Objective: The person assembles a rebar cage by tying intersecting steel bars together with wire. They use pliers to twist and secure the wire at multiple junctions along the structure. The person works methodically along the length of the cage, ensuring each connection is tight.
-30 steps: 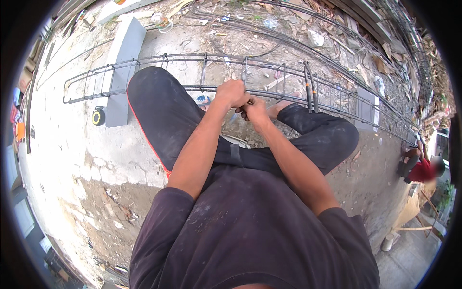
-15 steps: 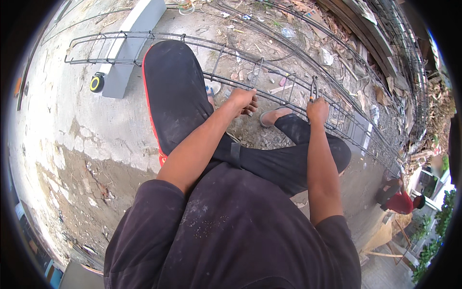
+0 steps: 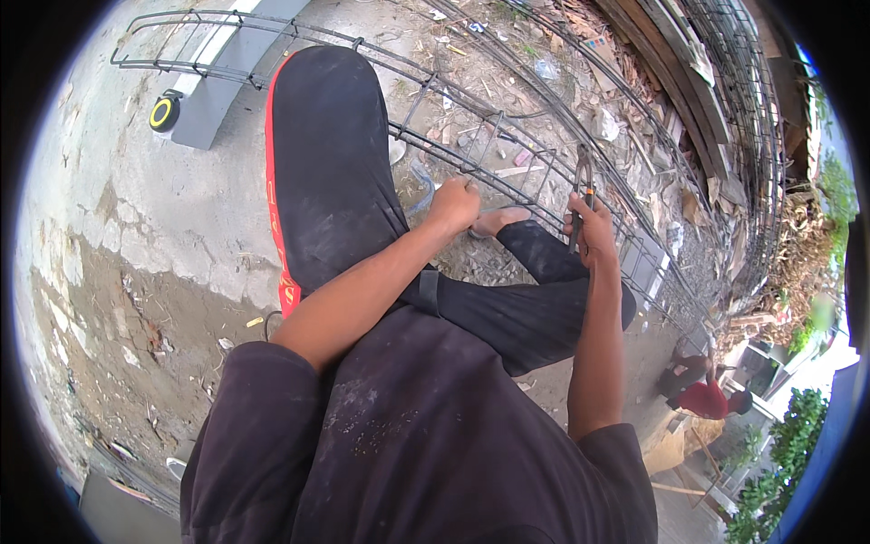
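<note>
A long rebar cage (image 3: pixel 424 89) of thin bars and stirrups stretches across in front of my lap. My right hand (image 3: pixel 594 228) is wrapped round the handles of dark steel pincers (image 3: pixel 583 170) with orange marks, their jaws pointing away from me over the cage. Just on my side of the cage's near bar, my left hand (image 3: pixel 455 205) is curled closed, its thumb side up. Whatever it may hold is too small or hidden to make out.
Under the cage's left end lies a grey block beam (image 3: pixel 204 100), with a black and yellow tape measure (image 3: pixel 165 112) against it. More rebar (image 3: pixel 757 118) and timber planks (image 3: pixel 675 68) lie at the far right, among rubble. A person in red (image 3: pixel 704 399) crouches at the right.
My left hand has drawn back from the near bar toward me and curled tighter. My right hand still grips the pincers, now tilted differently. The whole view has shifted a little.
</note>
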Tool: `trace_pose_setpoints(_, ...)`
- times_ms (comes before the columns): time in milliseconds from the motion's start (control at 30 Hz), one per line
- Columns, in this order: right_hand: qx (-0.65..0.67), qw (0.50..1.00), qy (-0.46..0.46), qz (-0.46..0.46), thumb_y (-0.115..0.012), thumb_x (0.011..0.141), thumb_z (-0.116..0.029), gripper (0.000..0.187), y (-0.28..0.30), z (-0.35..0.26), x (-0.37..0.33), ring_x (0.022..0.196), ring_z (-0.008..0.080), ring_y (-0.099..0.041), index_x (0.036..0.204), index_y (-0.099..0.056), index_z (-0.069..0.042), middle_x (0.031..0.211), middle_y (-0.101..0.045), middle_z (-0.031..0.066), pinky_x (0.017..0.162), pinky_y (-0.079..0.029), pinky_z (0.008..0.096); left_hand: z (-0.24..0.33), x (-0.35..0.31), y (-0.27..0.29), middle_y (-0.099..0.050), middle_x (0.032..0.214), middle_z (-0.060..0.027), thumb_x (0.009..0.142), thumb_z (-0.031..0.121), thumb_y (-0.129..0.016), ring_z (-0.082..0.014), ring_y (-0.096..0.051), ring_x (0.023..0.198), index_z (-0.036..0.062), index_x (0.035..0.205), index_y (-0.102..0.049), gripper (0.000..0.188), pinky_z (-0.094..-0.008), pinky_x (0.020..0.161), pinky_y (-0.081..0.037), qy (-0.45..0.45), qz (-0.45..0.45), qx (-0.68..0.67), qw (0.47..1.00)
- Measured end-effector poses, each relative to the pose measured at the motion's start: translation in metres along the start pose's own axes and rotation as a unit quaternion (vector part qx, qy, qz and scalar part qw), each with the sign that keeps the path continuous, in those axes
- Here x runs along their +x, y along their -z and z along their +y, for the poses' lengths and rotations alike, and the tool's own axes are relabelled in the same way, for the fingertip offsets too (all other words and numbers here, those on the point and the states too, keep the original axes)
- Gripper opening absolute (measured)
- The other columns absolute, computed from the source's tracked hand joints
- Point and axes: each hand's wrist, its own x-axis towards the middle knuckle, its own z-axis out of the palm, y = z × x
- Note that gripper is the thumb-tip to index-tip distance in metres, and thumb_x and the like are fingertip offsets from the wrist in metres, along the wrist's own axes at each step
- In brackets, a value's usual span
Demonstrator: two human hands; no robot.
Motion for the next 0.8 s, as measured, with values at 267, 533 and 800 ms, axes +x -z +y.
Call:
trace_pose_setpoints(267, -0.592, 0.776, 0.217, -0.011, -0.072, 0.096, -0.029, 0.034, -0.065, -0.053, -0.081, 0.09, 0.0494, -0.07, 0.096, -0.073, 0.006, 0.096, -0.071, 0.0286, 0.083, -0.055, 0.0556, -0.008, -0.019, -0.003, -0.073, 0.101, -0.0301, 0.105, 0.027, -0.054, -0.0512, -0.07, 0.099, 0.0001, 0.12, -0.062, 0.031, -0.0597, 0.087, -0.053, -0.112, 0.049, 0.161, 0.979)
trace_pose_setpoints(533, -0.618, 0.758, 0.192, -0.081, -0.069, 0.091, -0.016, 0.024, -0.08, -0.056, -0.074, 0.099, 0.0487, -0.07, 0.1, -0.072, 0.006, 0.098, -0.071, 0.0307, 0.09, -0.054, 0.0543, 0.005, -0.032, 0.014, -0.073, 0.097, -0.0304, 0.105, 0.027, -0.053, -0.0498, -0.071, 0.096, 0.0001, 0.115, -0.062, 0.03, -0.0601, 0.086, -0.054, -0.149, 0.032, 0.204, 0.967)
trace_pose_setpoints(800, -0.634, 0.754, 0.105, -0.137, -0.059, 0.088, -0.008, 0.028, -0.091, -0.089, -0.069, 0.106, 0.049, -0.07, 0.104, -0.074, 0.01, 0.107, -0.071, 0.036, 0.095, -0.055, 0.0529, 0.012, -0.04, 0.02, -0.073, 0.095, -0.0314, 0.105, 0.026, -0.053, -0.0497, -0.072, 0.094, -0.003, 0.117, -0.062, 0.033, -0.0597, 0.084, -0.055, -0.169, 0.02, 0.236, 0.957)
